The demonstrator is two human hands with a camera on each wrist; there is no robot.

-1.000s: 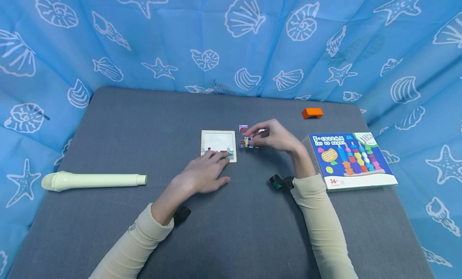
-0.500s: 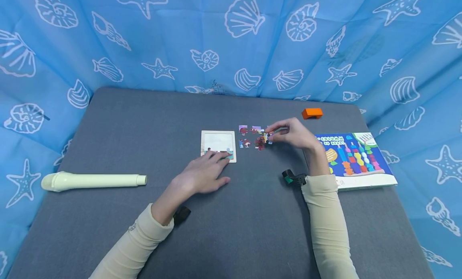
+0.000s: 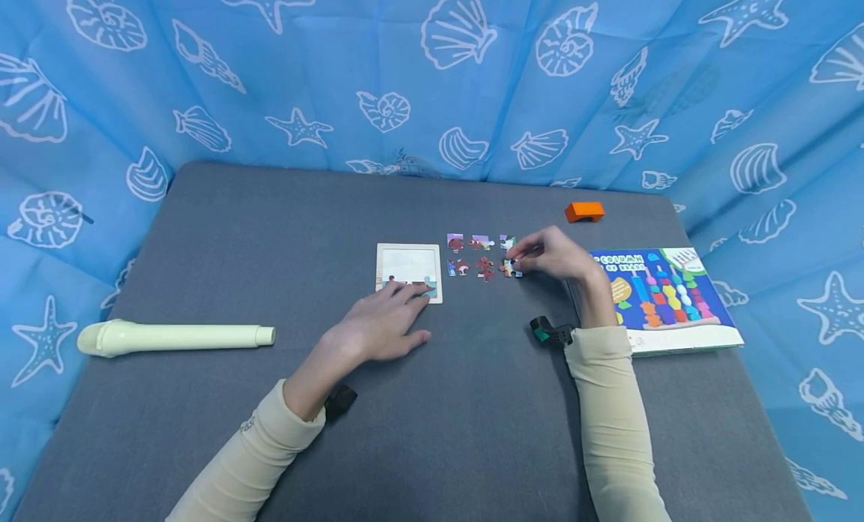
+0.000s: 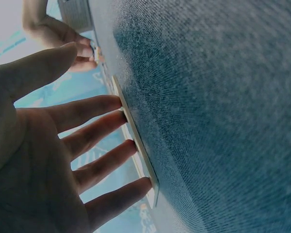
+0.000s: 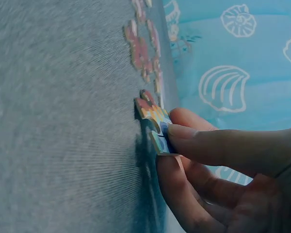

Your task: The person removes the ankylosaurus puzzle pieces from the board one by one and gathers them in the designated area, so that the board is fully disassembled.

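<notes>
My left hand (image 3: 381, 323) lies with straight fingers on the near edge of a square puzzle tray (image 3: 409, 247); the left wrist view shows four fingertips touching its rim. A picture strip shows along the tray's bottom, partly under the fingers. My right hand (image 3: 553, 253) pinches a jigsaw piece (image 5: 157, 119) between thumb and fingers, close over the table. Loose jigsaw pieces lie in two rows right of the tray, among them a purple-topped piece (image 3: 455, 242), a brown piece (image 3: 485, 268) and a blue-edged piece (image 3: 457, 268).
A blue bead-set box (image 3: 664, 297) lies at the right, partly behind the right forearm. An orange arch block (image 3: 584, 211) stands at the back right. At the left lies a pale green toy microphone (image 3: 175, 337). A blue shell-print curtain (image 3: 405, 72) hangs behind the table.
My right hand has moved right with a jigsaw piece, to the right end of the lower row, uncovering the pieces on its left. My left hand and the tray have stayed put.
</notes>
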